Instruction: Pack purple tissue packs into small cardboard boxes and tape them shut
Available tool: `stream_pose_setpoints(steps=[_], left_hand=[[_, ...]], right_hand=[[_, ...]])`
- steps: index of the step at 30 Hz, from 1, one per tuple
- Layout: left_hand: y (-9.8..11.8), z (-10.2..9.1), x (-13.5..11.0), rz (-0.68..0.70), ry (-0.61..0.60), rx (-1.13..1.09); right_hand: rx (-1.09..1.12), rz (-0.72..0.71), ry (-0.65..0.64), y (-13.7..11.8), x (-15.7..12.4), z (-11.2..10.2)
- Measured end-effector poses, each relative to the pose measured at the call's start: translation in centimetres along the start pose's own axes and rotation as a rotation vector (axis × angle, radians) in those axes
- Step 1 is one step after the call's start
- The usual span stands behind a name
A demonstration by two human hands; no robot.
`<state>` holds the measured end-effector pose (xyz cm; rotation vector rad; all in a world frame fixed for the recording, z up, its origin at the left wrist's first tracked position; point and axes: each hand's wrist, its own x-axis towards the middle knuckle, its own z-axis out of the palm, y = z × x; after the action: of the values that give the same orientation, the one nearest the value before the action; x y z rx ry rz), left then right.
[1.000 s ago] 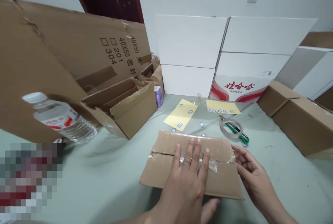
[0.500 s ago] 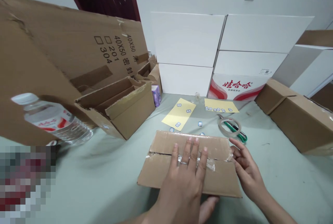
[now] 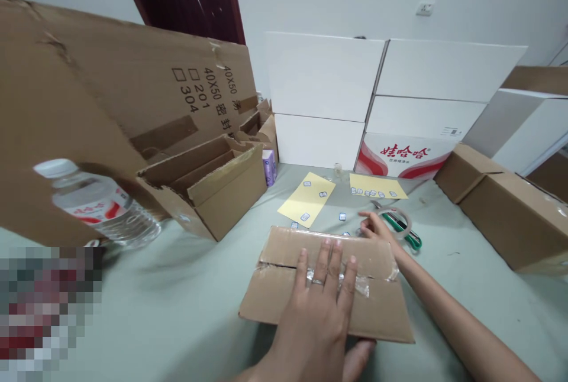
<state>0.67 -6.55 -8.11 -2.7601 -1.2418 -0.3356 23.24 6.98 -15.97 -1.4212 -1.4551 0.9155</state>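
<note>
A small brown cardboard box (image 3: 284, 299) lies in front of me, clear tape across its top seam. My left hand (image 3: 319, 305) rests flat on it, fingers spread, with the thumb below the near edge. Beyond the far right corner is my right hand (image 3: 375, 228), its index finger stretched left and the other fingers bent, partly hidden by the box. Close beside that hand lie a clear tape roll (image 3: 407, 223) and a green utility knife (image 3: 408, 234). A small blue-edged label (image 3: 342, 216) is on the table left of its fingertip.
Two yellow sheets (image 3: 306, 200) with small labels lie farther back. At left stand a water bottle (image 3: 106, 207), an open cardboard box (image 3: 213, 193) and a purple packet (image 3: 268, 168). White panels (image 3: 319, 74) rise behind; another brown box (image 3: 510, 210) is at right.
My right hand has left the box's right side and reached forward and left past its far corner. My left hand stays flat on the box. The view has shifted slightly.
</note>
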Motion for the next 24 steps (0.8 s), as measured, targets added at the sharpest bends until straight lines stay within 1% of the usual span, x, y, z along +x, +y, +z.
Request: stream_pose_setpoints(steps=[2, 4, 8, 11, 15, 17, 20, 22, 24], left_hand=[[0.0, 0.5, -0.2, 0.021, 0.027, 0.047], [-0.2, 1.1, -0.4, 0.042, 0.054, 0.089], [-0.6, 1.7, -0.5, 0.052, 0.052, 0.089], [-0.7, 1.7, -0.4, 0.037, 0.029, 0.07], [-0.7, 1.3, 0.0, 0.05, -0.012, 0.026], [-0.7, 0.7, 0.3, 0.036, -0.041, -0.009], [-1.1, -0.1, 0.4, -0.002, -0.055, -0.045], [-1.6, -0.4, 0.2, -0.019, -0.014, -0.005], [-2.2, -0.3, -0.3, -0.011, 0.082, 0.076]], right_hand=[[-0.134, -0.012, -0.052, 0.1, 1.1, 1.7], [-0.27, -0.025, -0.064, 0.2, 1.8, 2.8], [-0.443, -0.044, -0.027, 0.5, 3.8, 3.4], [-0.467, -0.062, -0.052, 0.5, 5.4, 3.8], [-0.373, -0.065, -0.085, 0.4, 6.4, 4.3], [-0.277, -0.055, -0.088, 0.3, 6.4, 3.7], [-0.07, -0.024, -0.085, -0.2, 5.0, 1.0], [0.102, 0.001, -0.086, -0.8, 2.8, -1.3], [0.274, 0.027, -0.09, -1.5, -0.3, -3.2]])
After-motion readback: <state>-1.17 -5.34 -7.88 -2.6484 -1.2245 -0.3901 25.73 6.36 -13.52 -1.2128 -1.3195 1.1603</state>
